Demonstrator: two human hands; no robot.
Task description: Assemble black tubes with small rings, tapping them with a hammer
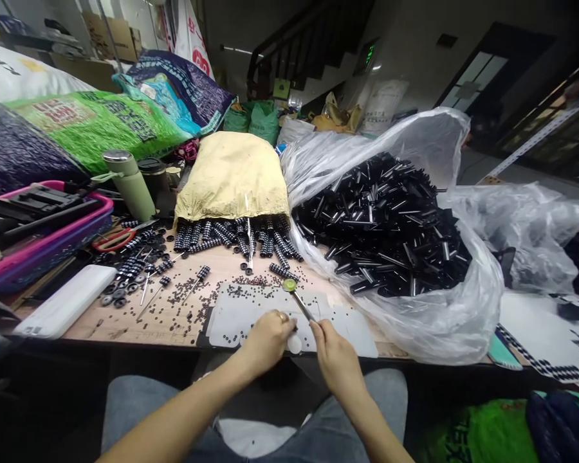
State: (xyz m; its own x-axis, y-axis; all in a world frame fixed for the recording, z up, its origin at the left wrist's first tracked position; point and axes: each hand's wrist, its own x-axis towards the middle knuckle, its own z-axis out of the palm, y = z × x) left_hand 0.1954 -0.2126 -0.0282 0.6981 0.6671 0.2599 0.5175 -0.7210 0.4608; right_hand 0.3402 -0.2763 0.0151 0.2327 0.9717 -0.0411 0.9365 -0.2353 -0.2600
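Note:
My left hand point(270, 337) is closed in a pinch over the front edge of a pale sheet point(265, 305); a small dark bit shows at its fingertips, too small to name. Just below those fingertips is a round whitish disc point(294, 343). To the right, my right hand point(332, 350) grips a thin metal tool point(303, 305) with a round yellow-green end point(289, 285), which points away over the sheet. Many tiny dark rings point(255, 290) lie scattered on the sheet and the wooden table point(168, 321). A dark ribbed roller point(284, 272) lies beyond the tool.
A yellow sack point(236, 173) spills ribbed rollers at the back. On the right, a clear plastic bag point(477, 321) holds black tubes point(386, 225). Leftward are red scissors point(113, 240), a white box point(67, 301), a green bottle point(132, 186) and a pink-rimmed basket point(107, 204).

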